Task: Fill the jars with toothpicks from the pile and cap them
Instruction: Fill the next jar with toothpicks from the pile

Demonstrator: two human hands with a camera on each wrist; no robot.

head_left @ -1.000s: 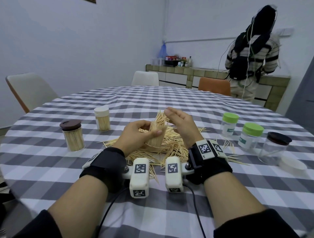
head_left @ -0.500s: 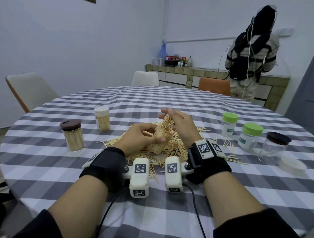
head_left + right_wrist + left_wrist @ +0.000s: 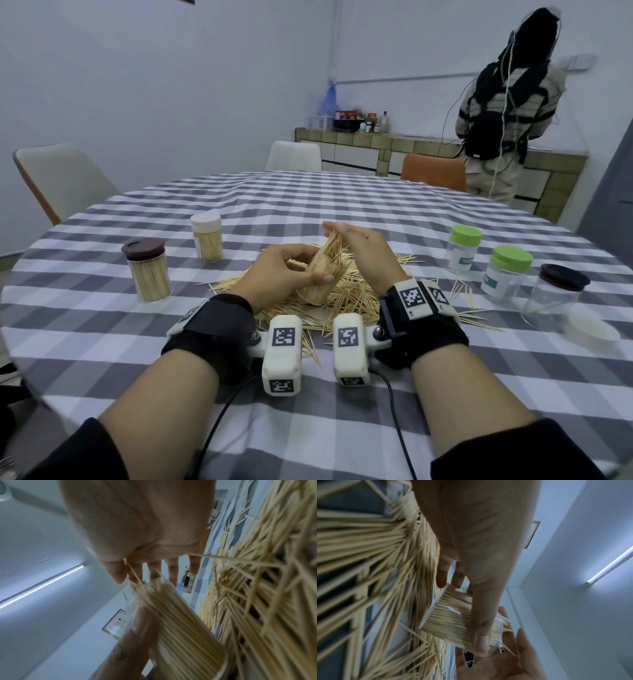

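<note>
My left hand [image 3: 284, 270] grips a clear jar [image 3: 320, 279] packed with toothpicks, tilted over the loose toothpick pile [image 3: 352, 301] at the table's middle. Several toothpicks stick out of its mouth. My right hand [image 3: 359, 245] is held flat with straight fingers against those protruding tips and holds nothing. The left wrist view shows the jar [image 3: 447, 616] under my thumb, with the right palm [image 3: 505, 666] facing its mouth. In the right wrist view the spread right fingers [image 3: 154, 569] touch the tips above the jar [image 3: 185, 622].
Two capped, filled jars stand at the left, brown-lidded [image 3: 145, 270] and white-lidded [image 3: 207, 240]. At the right are two green-lidded jars [image 3: 464, 251] [image 3: 507, 274], a dark-lidded clear jar [image 3: 558, 294] and a loose white lid [image 3: 591, 330]. A person [image 3: 507, 102] stands at the far counter.
The right hand closed its fingers on the protruding toothpicks half a second ago, then flattened against their tips. The left hand kept its grip and tilted the jar a little more.
</note>
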